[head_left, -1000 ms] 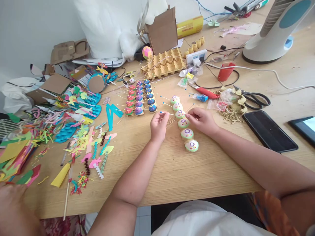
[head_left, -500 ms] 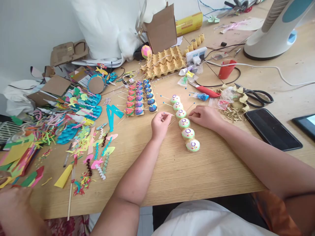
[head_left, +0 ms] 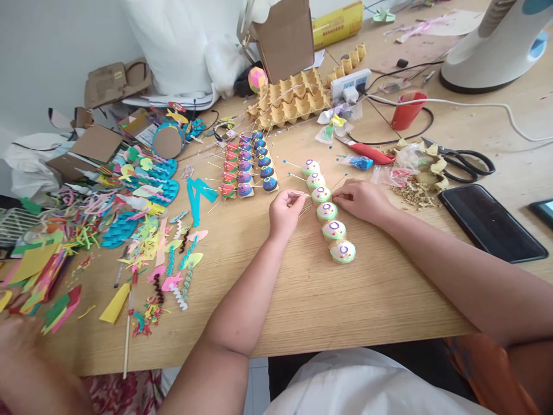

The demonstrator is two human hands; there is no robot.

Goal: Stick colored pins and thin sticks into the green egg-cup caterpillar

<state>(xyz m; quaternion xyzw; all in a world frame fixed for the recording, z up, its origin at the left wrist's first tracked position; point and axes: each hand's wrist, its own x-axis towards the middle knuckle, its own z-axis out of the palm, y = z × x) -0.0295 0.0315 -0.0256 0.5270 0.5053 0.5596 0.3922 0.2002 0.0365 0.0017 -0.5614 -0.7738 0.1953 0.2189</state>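
Steer straight the stick (head_left: 301, 193) pinched in left hand (head_left: 284, 212) just left of the domed row (head_left: 327, 211); cannot tell grip of right hand (head_left: 362, 198).

A white top (head_left: 337, 387) is worn, plain where it is shown, with soft creases over its rounded front. The left arm (head_left: 235, 314) and the right arm (head_left: 453, 268) are seen bare, and a fold is marked near the left elbow. The left hand (head_left: 285, 214) and the right hand (head_left: 362, 200) are bare too, their fingers left uncovered.
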